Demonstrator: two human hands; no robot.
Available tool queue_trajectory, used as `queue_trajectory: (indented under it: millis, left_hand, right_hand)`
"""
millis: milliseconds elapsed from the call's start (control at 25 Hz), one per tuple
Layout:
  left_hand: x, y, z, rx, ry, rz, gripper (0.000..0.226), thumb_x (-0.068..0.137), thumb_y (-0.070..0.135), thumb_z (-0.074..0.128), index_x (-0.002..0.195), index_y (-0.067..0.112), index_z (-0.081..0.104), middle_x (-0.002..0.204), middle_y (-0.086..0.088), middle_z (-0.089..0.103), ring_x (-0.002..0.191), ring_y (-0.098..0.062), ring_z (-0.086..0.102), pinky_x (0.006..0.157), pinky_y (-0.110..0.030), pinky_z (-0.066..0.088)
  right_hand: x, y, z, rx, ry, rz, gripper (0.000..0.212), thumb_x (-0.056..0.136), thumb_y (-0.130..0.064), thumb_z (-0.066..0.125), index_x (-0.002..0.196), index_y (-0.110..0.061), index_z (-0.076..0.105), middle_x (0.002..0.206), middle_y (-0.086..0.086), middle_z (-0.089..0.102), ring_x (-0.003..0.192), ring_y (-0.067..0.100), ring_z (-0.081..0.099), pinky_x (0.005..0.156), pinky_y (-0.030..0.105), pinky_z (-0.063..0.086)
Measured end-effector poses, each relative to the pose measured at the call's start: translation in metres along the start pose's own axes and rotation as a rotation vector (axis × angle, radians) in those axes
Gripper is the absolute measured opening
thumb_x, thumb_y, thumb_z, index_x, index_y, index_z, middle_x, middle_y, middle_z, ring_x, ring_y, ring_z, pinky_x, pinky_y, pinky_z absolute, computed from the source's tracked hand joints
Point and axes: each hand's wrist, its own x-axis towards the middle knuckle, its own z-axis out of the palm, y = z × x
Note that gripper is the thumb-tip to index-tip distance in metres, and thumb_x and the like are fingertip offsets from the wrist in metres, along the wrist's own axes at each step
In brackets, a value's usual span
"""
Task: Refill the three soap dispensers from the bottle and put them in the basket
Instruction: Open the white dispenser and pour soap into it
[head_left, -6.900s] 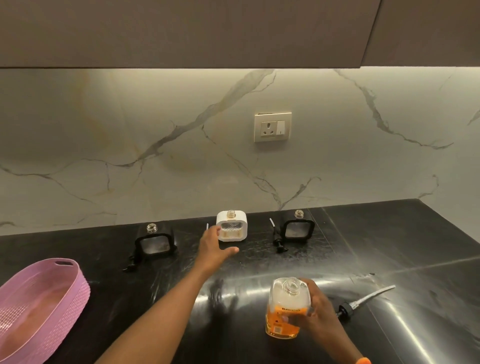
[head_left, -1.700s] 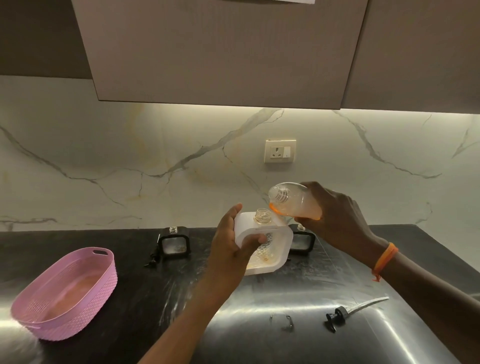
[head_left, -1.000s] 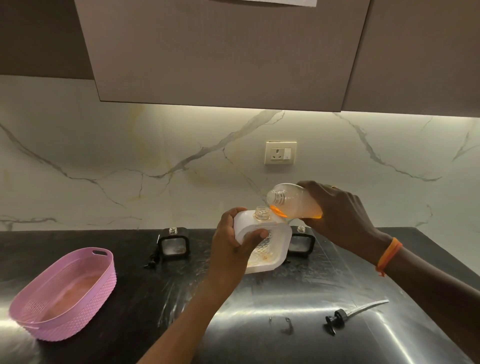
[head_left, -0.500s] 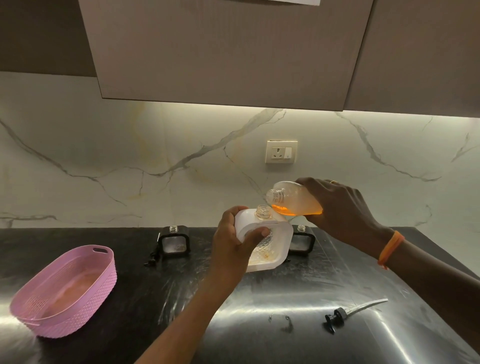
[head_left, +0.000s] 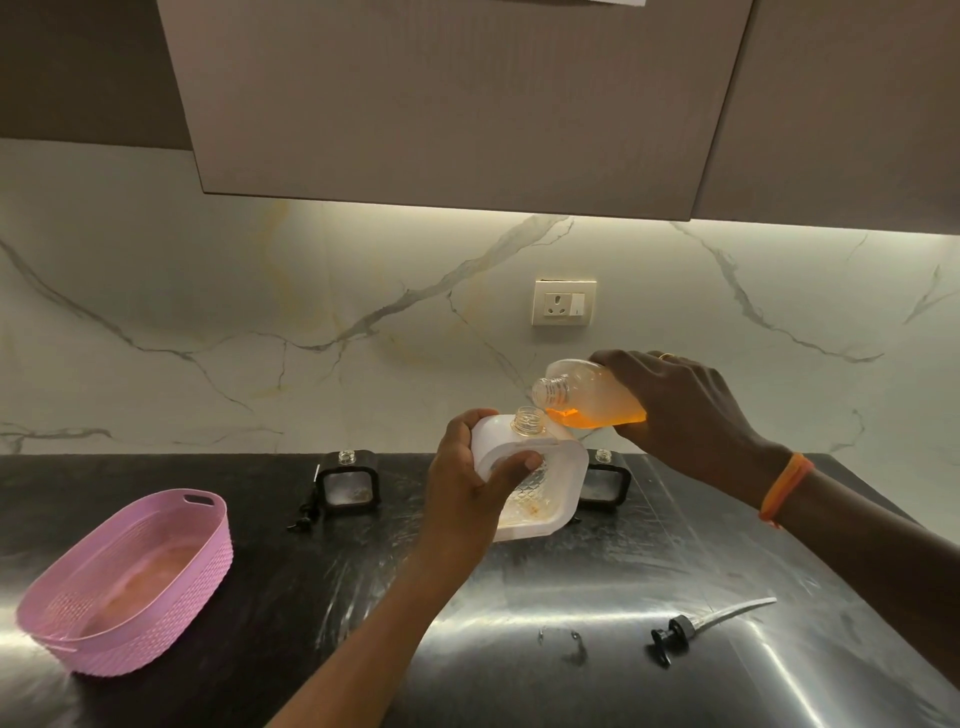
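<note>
My left hand (head_left: 467, 488) grips the white soap dispenser (head_left: 553, 480) above the counter, tilted, its open clear neck pointing up. My right hand (head_left: 680, 415) holds the clear refill bottle (head_left: 587, 397) on its side, orange soap pooled along its lower wall and its open mouth just above and right of the dispenser's neck. A little orange liquid lies in the dispenser's bottom. Two black dispensers stand uncapped at the back wall: one on the left (head_left: 349, 482), the other (head_left: 605, 480) partly hidden behind the white one. The pink basket (head_left: 132, 584) sits at the left.
A black pump head with a long tube (head_left: 701, 623) lies on the dark glossy counter (head_left: 545, 675) at the front right. Another black pump (head_left: 306, 512) lies beside the left black dispenser. Wall cabinets (head_left: 457, 104) hang overhead; a wall socket (head_left: 563, 302) sits on the marble backsplash.
Since 6.9 s ago I picked up the white dispenser and raised the bottle over it. In the last second both hands have barely moved, the bottle staying tipped at the neck.
</note>
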Motion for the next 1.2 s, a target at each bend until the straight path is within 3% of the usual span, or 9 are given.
queue_trajectory:
  millis: [1000, 1200]
  left_hand:
    - [0.0067, -0.0096, -0.004, -0.018, 0.004, -0.007, 0.054, 0.077, 0.036, 0.079, 0.121, 0.032, 0.047, 0.108, 0.016, 0.057, 0.098, -0.01, 0.06, 0.077, -0.022, 0.058]
    - [0.0068, -0.008, -0.0032, 0.002, 0.007, -0.006, 0.052, 0.078, 0.033, 0.077, 0.12, 0.034, 0.046, 0.107, 0.018, 0.056, 0.097, -0.009, 0.06, 0.074, -0.016, 0.056]
  right_hand:
    - [0.0099, 0.0009, 0.0026, -0.011, -0.008, -0.045, 0.063, 0.062, -0.015, 0.087, 0.118, -0.015, 0.059, 0.102, 0.004, 0.071, 0.08, 0.03, 0.068, 0.067, 0.038, 0.052]
    - [0.0102, 0.0006, 0.0008, -0.023, -0.01, -0.049, 0.061, 0.063, -0.016, 0.086, 0.118, -0.015, 0.06, 0.103, 0.004, 0.071, 0.082, 0.03, 0.069, 0.068, 0.037, 0.051]
